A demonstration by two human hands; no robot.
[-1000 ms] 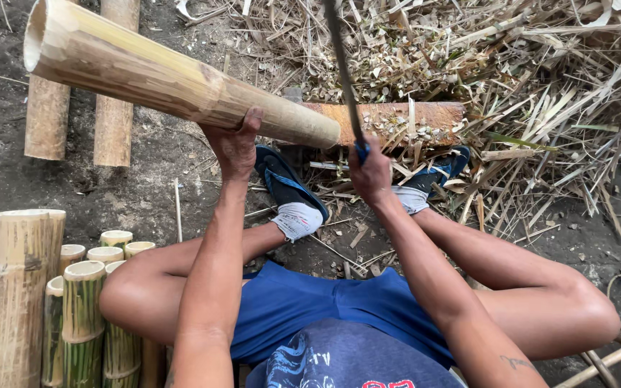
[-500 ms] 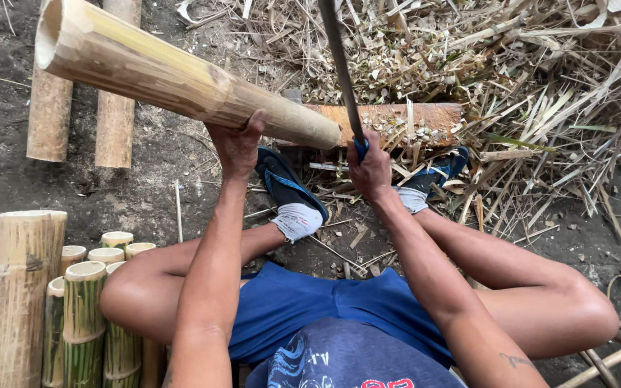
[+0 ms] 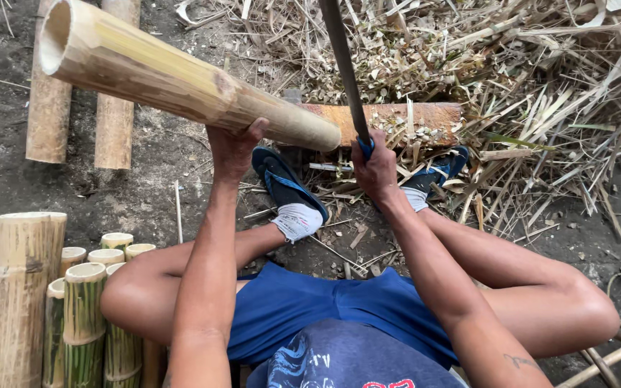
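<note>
So the left hand (image 3: 235,147) is up under a thick bamboo pole (image 3: 181,79), fingers wrapped around its underside, arm stretched almost straight out from the body. The pole is held off the ground at a slant, hollow end up at the top left, the other end resting near a reddish wooden block (image 3: 397,115) on the dirt. The right hand (image 3: 375,165) has its fingers clamped tight on the blue handle of a long knife (image 3: 343,68), blade pointing up and away, just beside the lower end of the pole.

Around all that: feet in blue sandals (image 3: 285,183) just past the hands, a big heap of dry bamboo scraps (image 3: 512,79) on the right, two cut pieces lying flat (image 3: 80,122) at top left, and a bunch of short upright bamboo sections (image 3: 44,302) by the left knee.

Compared with a second ago, hardly anything moved; the pole's open end has shifted just a touch, same grips on both.
</note>
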